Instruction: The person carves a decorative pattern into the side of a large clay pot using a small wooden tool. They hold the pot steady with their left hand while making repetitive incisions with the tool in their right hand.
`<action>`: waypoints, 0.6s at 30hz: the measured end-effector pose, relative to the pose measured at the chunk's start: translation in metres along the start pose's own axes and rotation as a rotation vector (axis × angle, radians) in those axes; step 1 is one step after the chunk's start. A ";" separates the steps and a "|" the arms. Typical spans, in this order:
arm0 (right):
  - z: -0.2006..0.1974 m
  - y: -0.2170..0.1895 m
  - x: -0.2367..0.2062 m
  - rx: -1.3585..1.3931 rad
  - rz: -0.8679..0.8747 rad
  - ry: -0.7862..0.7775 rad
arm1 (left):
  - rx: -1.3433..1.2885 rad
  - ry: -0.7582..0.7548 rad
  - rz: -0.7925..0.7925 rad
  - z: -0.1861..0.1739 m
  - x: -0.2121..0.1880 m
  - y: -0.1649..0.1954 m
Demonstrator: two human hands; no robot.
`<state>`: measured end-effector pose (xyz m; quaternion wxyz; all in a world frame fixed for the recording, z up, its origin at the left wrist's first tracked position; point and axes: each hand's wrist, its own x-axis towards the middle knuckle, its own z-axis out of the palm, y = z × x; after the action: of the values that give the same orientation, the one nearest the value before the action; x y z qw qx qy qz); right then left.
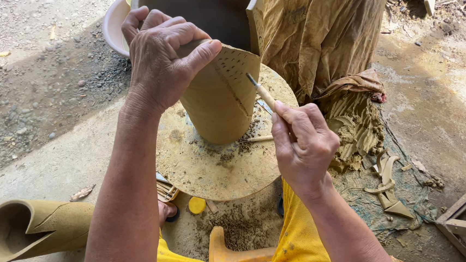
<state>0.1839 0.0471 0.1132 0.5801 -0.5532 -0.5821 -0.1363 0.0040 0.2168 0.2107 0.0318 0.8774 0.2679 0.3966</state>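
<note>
A tan clay cylinder stands upright on a round clay-smeared turntable. My left hand grips the cylinder's top rim, thumb outside and fingers over the edge. My right hand holds a thin wooden-handled tool. The tool's tip touches the cylinder's outer wall beside a vertical seam and rows of small pricked dots. A second slim stick lies on the turntable at the cylinder's foot, amid clay crumbs.
A large grey clay vessel and a pale basin stand behind. A brown cloth covers something at the right, with a clay lump and trimmings below. Another rolled clay cylinder lies bottom left. A wooden frame is at the right edge.
</note>
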 end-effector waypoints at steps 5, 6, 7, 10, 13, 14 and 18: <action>0.006 0.001 0.008 -0.021 -0.010 -0.010 | -0.038 -0.025 -0.044 -0.001 0.002 -0.001; 0.007 0.002 0.009 -0.023 -0.011 -0.015 | -0.035 -0.026 -0.047 0.000 0.002 -0.002; 0.007 0.002 0.010 -0.025 -0.012 -0.022 | -0.032 -0.027 -0.053 -0.001 0.002 -0.002; 0.003 0.004 0.009 0.019 -0.010 -0.023 | -0.030 -0.036 -0.036 -0.001 0.001 -0.003; -0.004 0.006 0.010 -0.003 -0.020 -0.003 | -0.007 -0.025 -0.008 -0.002 0.000 -0.005; -0.004 0.007 0.010 -0.027 -0.021 0.007 | -0.008 -0.030 -0.013 -0.002 -0.001 -0.006; 0.002 0.008 0.014 -0.034 -0.014 -0.004 | -0.020 -0.025 0.014 -0.002 0.001 -0.009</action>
<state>0.1932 0.0582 0.1200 0.5682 -0.5595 -0.5847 -0.1490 -0.0014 0.2245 0.2103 0.0413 0.8839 0.2572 0.3884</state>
